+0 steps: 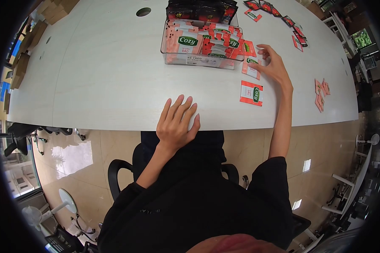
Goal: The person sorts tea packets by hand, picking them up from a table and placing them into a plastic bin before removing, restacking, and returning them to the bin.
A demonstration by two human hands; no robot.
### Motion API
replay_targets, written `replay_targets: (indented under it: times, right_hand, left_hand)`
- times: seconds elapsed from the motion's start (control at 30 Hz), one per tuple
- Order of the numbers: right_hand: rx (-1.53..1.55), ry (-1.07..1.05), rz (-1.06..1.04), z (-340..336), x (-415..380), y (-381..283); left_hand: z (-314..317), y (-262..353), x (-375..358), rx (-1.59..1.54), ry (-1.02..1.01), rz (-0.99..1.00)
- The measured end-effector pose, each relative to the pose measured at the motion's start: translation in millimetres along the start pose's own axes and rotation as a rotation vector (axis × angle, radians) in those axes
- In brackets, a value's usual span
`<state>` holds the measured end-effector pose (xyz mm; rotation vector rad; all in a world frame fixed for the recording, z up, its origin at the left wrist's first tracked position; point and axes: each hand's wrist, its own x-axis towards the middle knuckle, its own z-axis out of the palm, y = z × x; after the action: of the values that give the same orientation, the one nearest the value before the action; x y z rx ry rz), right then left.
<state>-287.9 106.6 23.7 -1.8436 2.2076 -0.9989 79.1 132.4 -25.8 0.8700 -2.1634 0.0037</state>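
My left hand (176, 121) lies flat at the table's front edge, its fingers stretched out and nothing under them that I can see. To the right of the clear plastic bin (198, 60), my right hand (273, 65) reaches over a Cozy tea sachet (251, 72). Its thumb is over the sachet, and the fingers are curved and apart from the thumb. Just behind lies another red sachet (249, 47); nearer me is a third Cozy sachet (251, 93), turned sideways. Upright pink and red Cozy sachets (186, 41) fill the bin's front, with black packets (200, 12) behind them.
A small group of pink sachets (321, 95) lies at the right of the white table (109, 76). Several red and black packets (288, 21) form a curved line at the far right. A round cable hole (143, 12) is at the back left. Cardboard boxes (57, 10) stand beyond.
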Motion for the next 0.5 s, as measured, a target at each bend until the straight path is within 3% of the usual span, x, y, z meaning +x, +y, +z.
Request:
replay_targets:
  times: [0.07, 0.23, 0.3, 0.37, 0.5]
  right_hand:
    - [0.080, -0.160, 0.088, -3.7, 2.4, 2.9]
    - [0.090, -0.127, 0.123, -2.9, 1.8, 34.7]
    - [-0.016, 0.007, -0.002, -8.2, 2.8, 30.9]
    - [-0.078, 0.175, 0.036, -11.6, 4.6, 25.0]
    - [0.103, 0.310, 0.077, -14.3, 10.8, 31.6]
  left_hand:
    - [-0.3, 1.3, -0.8, -0.007, -0.013, -0.005]
    - [6.7, -1.3, -11.5, -0.024, -0.017, -0.034]
    - [6.5, -0.8, -11.2, -0.017, -0.021, -0.035]
    - [7.0, -0.2, -10.2, 0.016, -0.026, -0.019]
    - [14.4, -1.4, -15.8, 0.002, -0.015, -0.006]
